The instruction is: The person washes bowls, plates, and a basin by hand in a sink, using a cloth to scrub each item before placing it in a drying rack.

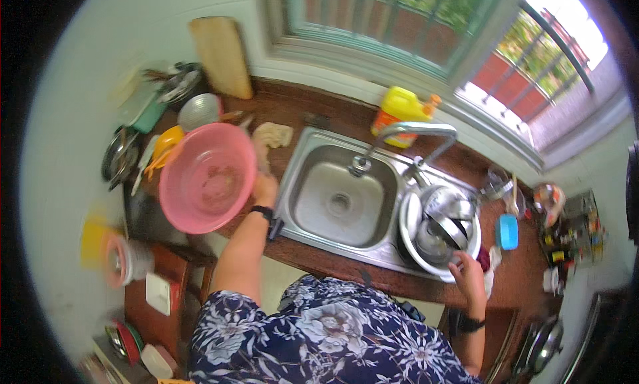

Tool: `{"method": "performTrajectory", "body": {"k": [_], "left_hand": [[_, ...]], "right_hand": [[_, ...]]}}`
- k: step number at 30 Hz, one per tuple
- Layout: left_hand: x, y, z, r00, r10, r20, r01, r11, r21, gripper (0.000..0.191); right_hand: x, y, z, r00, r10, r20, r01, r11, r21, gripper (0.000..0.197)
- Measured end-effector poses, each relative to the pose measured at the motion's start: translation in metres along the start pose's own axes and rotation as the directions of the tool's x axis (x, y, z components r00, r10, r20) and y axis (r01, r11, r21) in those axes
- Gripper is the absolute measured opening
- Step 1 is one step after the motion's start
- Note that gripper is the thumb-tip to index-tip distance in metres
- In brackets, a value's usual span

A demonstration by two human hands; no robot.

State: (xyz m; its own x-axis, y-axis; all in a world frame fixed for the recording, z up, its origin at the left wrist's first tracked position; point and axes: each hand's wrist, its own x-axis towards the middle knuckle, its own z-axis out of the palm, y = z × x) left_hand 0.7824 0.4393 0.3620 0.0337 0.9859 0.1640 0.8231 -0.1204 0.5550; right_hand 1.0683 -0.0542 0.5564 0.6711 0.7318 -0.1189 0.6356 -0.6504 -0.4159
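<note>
My left hand [265, 188] is at the right side of a pink plastic basin [212, 134] on the left, its fingers along the outer wall and partly blurred. A little brownish residue shows on the basin's bottom. Over on the right, my right hand [469, 275] is beside the rim of a white basin [444, 273], fingers apart and bent; whether they touch the rim I cannot tell. Metal bowls and pots [447, 227] are heaped inside that basin, which stands on the right part of the stainless steel sink. Between my hands lies the sink bowl [319, 209], with its drain visible.
A chrome faucet [419, 127] arches over the sink, with a yellow jug [399, 104] behind it. A cloth [273, 134] lies left of the sink. A wooden cutting board [222, 57] leans on the wall. A blue container [507, 232] and spice rack [574, 229] stand right.
</note>
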Motion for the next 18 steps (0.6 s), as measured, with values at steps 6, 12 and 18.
{"method": "performTrajectory", "body": {"k": [6, 12, 18], "left_hand": [[-0.007, 0.029, -0.005, 0.994, 0.105, -0.011, -0.105, 0.994, 0.005, 0.066], [-0.081, 0.079, -0.008, 0.86, 0.507, 0.053, -0.49, 0.851, -0.186, 0.059], [-0.143, 0.125, 0.055, 0.403, 0.539, 0.74, -0.066, 0.823, -0.564, 0.049]], "right_hand": [[0.038, 0.075, 0.008, 0.973, 0.121, -0.199, -0.113, 0.992, 0.05, 0.036], [0.052, 0.175, 0.017, 0.881, 0.384, -0.276, -0.364, 0.923, 0.121, 0.042], [0.097, 0.204, 0.036, 0.851, 0.524, -0.044, -0.48, 0.809, 0.34, 0.032]]}}
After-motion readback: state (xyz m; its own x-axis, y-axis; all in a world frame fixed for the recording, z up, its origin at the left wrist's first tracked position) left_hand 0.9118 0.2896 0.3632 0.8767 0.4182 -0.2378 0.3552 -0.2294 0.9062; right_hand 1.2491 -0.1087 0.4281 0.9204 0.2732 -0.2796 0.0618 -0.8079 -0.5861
